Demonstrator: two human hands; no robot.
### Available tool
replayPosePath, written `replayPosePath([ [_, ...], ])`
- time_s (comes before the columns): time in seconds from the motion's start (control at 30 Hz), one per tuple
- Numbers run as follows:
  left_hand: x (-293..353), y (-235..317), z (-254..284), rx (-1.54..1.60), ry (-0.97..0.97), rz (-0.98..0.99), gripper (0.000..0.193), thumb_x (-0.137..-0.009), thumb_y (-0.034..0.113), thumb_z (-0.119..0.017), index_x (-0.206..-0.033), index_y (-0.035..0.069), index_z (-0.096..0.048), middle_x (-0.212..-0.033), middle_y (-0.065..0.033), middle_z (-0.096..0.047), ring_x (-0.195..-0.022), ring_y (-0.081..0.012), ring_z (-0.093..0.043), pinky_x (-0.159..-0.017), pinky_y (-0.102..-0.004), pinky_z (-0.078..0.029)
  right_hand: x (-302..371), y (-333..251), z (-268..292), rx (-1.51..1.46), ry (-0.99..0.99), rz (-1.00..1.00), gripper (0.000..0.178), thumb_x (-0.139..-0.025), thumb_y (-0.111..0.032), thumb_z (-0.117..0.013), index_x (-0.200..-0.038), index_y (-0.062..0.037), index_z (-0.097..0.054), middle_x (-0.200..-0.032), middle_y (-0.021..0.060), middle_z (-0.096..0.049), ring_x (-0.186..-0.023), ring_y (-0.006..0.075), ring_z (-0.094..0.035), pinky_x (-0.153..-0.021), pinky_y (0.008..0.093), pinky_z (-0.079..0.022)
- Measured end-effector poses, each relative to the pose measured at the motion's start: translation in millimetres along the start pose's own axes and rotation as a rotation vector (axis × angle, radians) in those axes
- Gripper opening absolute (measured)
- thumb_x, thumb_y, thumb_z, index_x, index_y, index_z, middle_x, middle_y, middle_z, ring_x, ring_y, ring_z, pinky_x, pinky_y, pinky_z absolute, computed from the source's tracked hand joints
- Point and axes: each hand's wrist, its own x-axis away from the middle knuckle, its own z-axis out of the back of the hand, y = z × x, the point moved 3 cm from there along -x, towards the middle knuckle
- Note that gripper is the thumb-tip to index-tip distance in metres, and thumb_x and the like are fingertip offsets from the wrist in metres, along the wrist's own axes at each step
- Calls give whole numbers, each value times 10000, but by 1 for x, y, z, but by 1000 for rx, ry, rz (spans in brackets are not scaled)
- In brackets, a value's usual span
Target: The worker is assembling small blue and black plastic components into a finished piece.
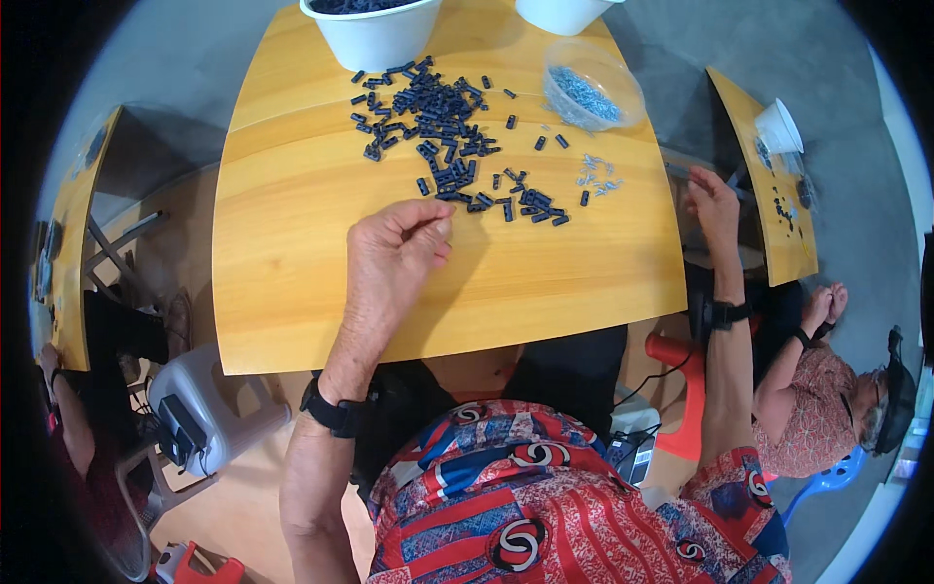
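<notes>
Clerk: Left hand [394, 255], its entry?
Checker: One, over the near half of the worktop [486, 302], just beside the lower edge of the black pieces [428, 107]. Grip narrow, thumb drawn against the bent fingers; whether a small piece sits between them, I cannot tell.
Clerk: Right hand [715, 206]?
Checker: One, at the right-hand edge of the worktop, fingers curled. How tight that grip is, or whether it holds anything, I cannot tell. Nearest goods: the loose screws [595, 177].
Clerk: The black pieces, location and form?
Checker: Many, small and oblong, in a loose heap from the white tub [377, 41] down to the left hand. A smaller cluster lies to the right of that hand; a few singles lie apart, toward the screws.
Clerk: Screws?
Checker: Silver, small, two lots. One scattered on the worktop; the other inside a clear bowl [629, 95], just beyond.
Clerk: Tubs?
Checker: White, two, at the far end of the worktop. The left one holds dark pieces; the other tub [564, 14] is cut off by the upper edge of view.
Clerk: Worn items?
Checker: Dark wristbands, one per wrist; one red, blue and white patterned shirt [545, 496].
</notes>
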Motion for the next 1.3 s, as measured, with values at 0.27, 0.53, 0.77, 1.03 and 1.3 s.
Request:
replayPosePath([
  [0.27, -24, 9, -18, -560, 60, -484, 184, -777, 0, -674, -959, 22, -693, -734, -57, -580, -619, -137, -575, -577, -256, -464, 118, -132, -34, -239, -390, 190, 160, -875, -69, -597, -1001, -4, -672, -809, 16, -649, -629, 64, -573, -582, 207, -467],
  [0.53, -21, 10, -22, -600, 102, -516, 166, -756, 26, -668, -919, 53, -690, -731, -97, -551, -652, -241, -585, -593, -326, -460, 110, -187, -97, 103, -359, 687, 138, -820, -115, -605, -893, -18, -669, -822, 148, -649, -713, 330, -629, -637, 396, -500],
  [0.77, -20, 7, -22, -645, 155, -568, 140, -756, 42, -672, -894, 61, -687, -750, -107, -565, -688, -277, -601, -621, -342, -477, 89, -207, -147, 321, -346, 867, 104, -807, -114, -619, -838, -24, -661, -769, 132, -621, -703, 344, -607, -633, 415, -478],
  [1.03, -19, 7, -23, -638, 143, -573, 132, -757, 31, -664, -886, 54, -682, -765, -113, -575, -695, -284, -609, -628, -358, -488, 91, -202, -163, 414, -399, 764, 107, -783, -148, -647, -803, -43, -635, -790, 137, -620, -688, 363, -601, -626, 444, -475],
  [1.3, -16, -2, -13, -532, 111, -514, 146, -745, 19, -660, -887, 49, -675, -775, -103, -585, -699, -263, -609, -614, -332, -494, 100, -206, -153, 285, -353, 781, 64, -799, -92, -605, -807, -33, -582, -761, 148, -625, -701, 350, -614, -609, 430, -479],
])
